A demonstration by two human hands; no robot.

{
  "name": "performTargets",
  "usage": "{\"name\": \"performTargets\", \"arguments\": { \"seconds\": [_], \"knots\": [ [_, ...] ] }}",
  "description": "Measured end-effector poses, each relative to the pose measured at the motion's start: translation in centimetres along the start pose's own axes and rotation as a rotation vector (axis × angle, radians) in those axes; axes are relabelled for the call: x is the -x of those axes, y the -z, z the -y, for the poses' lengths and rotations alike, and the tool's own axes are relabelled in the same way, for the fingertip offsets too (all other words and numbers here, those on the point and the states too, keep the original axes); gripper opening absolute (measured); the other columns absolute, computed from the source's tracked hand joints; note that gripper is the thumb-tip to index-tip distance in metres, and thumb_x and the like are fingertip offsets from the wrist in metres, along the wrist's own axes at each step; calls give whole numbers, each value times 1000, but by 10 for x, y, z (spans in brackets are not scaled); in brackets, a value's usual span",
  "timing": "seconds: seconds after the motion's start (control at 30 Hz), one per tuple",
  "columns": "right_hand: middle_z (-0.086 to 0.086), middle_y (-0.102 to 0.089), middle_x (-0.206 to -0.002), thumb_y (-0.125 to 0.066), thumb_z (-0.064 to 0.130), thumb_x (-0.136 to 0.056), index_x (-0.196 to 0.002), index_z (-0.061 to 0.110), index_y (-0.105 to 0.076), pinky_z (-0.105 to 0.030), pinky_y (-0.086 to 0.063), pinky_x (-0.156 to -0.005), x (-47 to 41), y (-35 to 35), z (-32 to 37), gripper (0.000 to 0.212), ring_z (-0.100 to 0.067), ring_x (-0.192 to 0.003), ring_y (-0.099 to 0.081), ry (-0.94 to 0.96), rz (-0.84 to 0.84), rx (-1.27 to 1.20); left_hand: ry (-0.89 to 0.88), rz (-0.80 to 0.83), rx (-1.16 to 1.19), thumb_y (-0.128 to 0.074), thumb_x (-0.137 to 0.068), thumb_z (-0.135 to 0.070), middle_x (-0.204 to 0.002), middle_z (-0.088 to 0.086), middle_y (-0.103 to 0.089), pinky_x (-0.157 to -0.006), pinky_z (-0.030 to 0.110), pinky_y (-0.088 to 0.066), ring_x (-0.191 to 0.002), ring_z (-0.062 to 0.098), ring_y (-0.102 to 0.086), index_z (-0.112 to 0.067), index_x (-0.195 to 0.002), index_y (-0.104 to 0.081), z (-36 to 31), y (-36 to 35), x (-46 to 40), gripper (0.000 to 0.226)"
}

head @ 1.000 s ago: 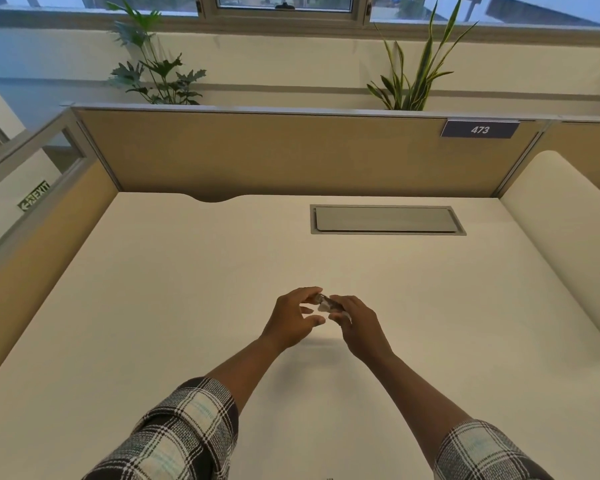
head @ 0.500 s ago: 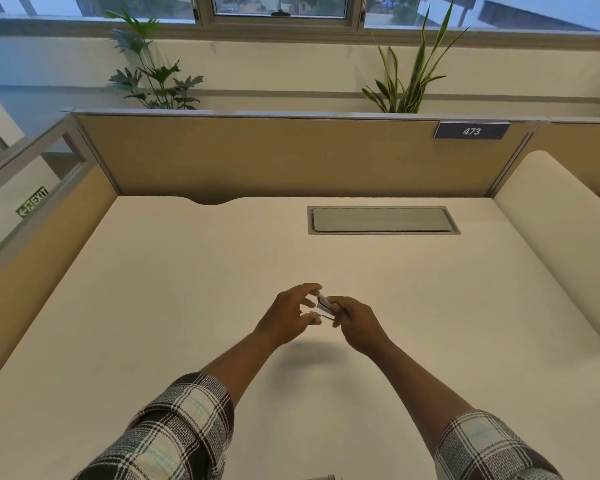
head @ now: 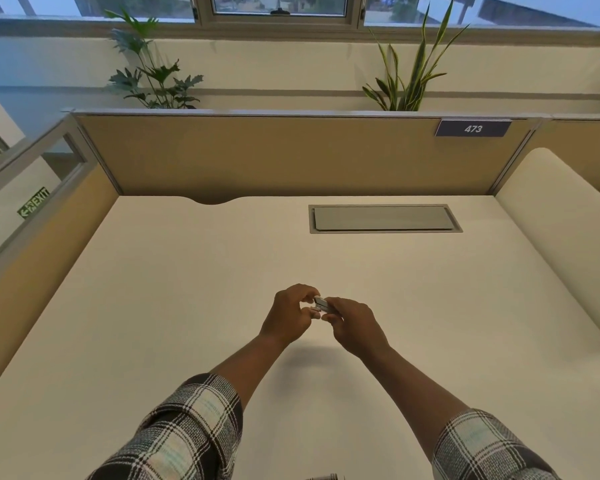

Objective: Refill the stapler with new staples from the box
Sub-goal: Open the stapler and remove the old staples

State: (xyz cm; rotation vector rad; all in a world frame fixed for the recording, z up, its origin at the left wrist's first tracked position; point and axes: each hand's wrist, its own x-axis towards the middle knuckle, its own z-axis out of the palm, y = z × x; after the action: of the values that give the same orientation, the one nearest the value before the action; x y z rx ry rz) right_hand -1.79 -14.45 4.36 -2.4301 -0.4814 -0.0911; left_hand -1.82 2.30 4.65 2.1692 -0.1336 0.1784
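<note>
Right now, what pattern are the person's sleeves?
Black, grey and white plaid on both sleeves, clearest in the head view, the only one.

A wide cream-white desk surface [head: 153, 306] fills the lower view. Set flush into its far right part is a grey rectangular metal cable hatch [head: 383, 218]. Tan fabric partition panels with grey metal trim [head: 274, 154] enclose the desk at the back and left. A dark blue number plate reading 473 [head: 473, 128] sits at the back panel's top right. Behind stand a broad-leafed green plant [head: 153, 77] and a spiky upright green plant [head: 413, 71], beneath daylit windows [head: 279, 3]. A green exit sign [head: 33, 202] shows at far left.
</note>
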Motion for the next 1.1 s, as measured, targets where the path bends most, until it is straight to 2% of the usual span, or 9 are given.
{"name": "performTargets", "arguments": {
  "seconds": [0.23, 0.37, 0.5, 0.63, 0.83, 0.97, 1.1],
  "knots": [
    [-4, -70, -97, -60, 20, -91, -116, 15, -61, -34, -48, -75, -5, 2, 2, 25, -24, -89, -62, 17, 62, 25, -71, 14, -36, -72, -74, 10, -102, 3, -70, -79, 15, -49, -89, 14, -62, -9, -106, -66, 3, 2, -3, 37],
    [-3, -69, -103, -61, 24, -92, -121, 18, -58, -30, -47, -77, -8, 5, 0, 31, -22, -92, -62, 7, 71, 31, -92, 41, -45, -74, -76, 5, -109, 0, -68, -79, 7, -44, -98, 11, -61, -11, -113, -64, 3, 3, -4, 42],
    [-6, -70, -101, -61, 19, -91, -117, 12, -62, -33, -49, -77, -9, 3, 0, 27, -26, -91, -64, 15, 49, 17, -71, 11, -33, -72, -73, 9, -98, 4, -68, -77, 16, -49, -87, 16, -61, -9, -102, -66, 3, 2, -6, 35],
    [-7, -72, -95, -63, 16, -89, -112, 10, -64, -36, -50, -73, -7, -1, 2, 23, -29, -84, -65, -4, 6, -8, -37, -13, -32, -66, -70, 16, -92, 5, -69, -73, 8, -45, -82, 16, -61, -8, -96, -67, 5, 0, -6, 36],
    [-5, -70, -100, -61, 19, -92, -118, 13, -61, -36, -50, -77, -12, -1, 0, 27, -25, -89, -63, -21, 52, -24, -86, 13, -19, -68, -79, 10, -105, 6, -69, -82, 22, -54, -91, 16, -63, -8, -110, -66, 8, 0, -9, 37],
    [-4, -70, -104, -66, 18, -89, -120, 13, -60, -33, -52, -80, -15, -1, -2, 33, -22, -91, -64, -35, 35, -69, -22, 49, 70, -66, -81, 9, -117, 1, -65, -82, 13, -54, -95, 14, -66, -13, -122, -62, 8, -1, -10, 47],
    [0, -64, -116, -67, 22, -88, -125, 14, -55, -22, -45, -86, -13, -3, -5, 40, -16, -101, -62, -68, 12, -90, 97, 70, 190, -74, -78, 1, -109, -4, -68, -79, 10, -53, -96, 8, -67, -19, -115, -63, 8, -1, -11, 43]
  ]
}}
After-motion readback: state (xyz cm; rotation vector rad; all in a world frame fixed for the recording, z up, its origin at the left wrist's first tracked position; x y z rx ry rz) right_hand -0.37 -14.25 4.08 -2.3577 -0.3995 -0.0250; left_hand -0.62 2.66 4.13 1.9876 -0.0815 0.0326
